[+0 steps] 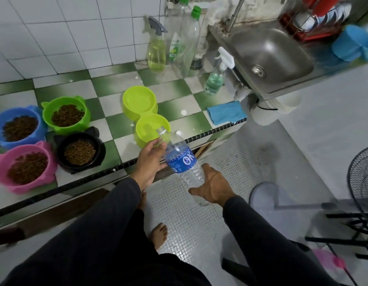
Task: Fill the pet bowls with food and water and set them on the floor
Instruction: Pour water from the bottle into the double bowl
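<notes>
A clear water bottle (pixel 182 159) with a blue label is tilted, its uncapped neck pointing at the near cup of a lime double bowl (pixel 145 114) on the checkered counter. My right hand (pixel 212 185) grips the bottle's lower end. My left hand (pixel 151 159) lies against its upper part with the fingers fairly straight. Both cups of the double bowl look to hold clear water. To the left stand a blue bowl (pixel 17 126), a green bowl (pixel 66 115), a pink bowl (pixel 26 168) and a black bowl (pixel 80 152), all filled with brown kibble.
A steel sink (pixel 269 56) sits at the right end of the counter, with spray bottles (pixel 156 50) and empty plastic bottles (pixel 189 38) beside it. A blue cloth (pixel 226 112) lies near the counter edge. A floor fan (pixel 362 178) stands at right; my bare feet (pixel 159 234) are on mosaic floor.
</notes>
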Tool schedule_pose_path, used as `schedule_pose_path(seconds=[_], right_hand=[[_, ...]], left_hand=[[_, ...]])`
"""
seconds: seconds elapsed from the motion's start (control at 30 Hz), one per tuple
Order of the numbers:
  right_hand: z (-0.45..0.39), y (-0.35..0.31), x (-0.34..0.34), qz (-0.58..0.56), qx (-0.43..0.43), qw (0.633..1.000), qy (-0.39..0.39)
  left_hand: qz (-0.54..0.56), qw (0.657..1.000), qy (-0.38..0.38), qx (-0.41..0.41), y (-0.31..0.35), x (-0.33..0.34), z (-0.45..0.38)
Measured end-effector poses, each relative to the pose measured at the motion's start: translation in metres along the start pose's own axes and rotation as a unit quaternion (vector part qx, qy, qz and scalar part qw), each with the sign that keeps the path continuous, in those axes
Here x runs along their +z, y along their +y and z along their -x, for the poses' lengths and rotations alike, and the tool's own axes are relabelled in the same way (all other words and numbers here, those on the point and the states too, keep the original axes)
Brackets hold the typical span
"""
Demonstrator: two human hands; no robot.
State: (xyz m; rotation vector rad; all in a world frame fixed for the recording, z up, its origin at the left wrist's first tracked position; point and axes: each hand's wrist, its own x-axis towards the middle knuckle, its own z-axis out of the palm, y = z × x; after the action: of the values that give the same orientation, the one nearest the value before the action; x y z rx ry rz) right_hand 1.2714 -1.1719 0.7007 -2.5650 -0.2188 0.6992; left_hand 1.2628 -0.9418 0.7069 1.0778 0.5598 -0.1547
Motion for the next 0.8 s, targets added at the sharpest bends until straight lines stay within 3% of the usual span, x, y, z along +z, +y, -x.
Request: schedule_pose_path(seconds=[0.8], right_hand=[[-0.031,-0.004,-0.021,0.06,-0.001,0.997,-0.053]], left_hand=[[0.046,0.995,0.034,-0.079,-0.006,-0.009,-0.043]])
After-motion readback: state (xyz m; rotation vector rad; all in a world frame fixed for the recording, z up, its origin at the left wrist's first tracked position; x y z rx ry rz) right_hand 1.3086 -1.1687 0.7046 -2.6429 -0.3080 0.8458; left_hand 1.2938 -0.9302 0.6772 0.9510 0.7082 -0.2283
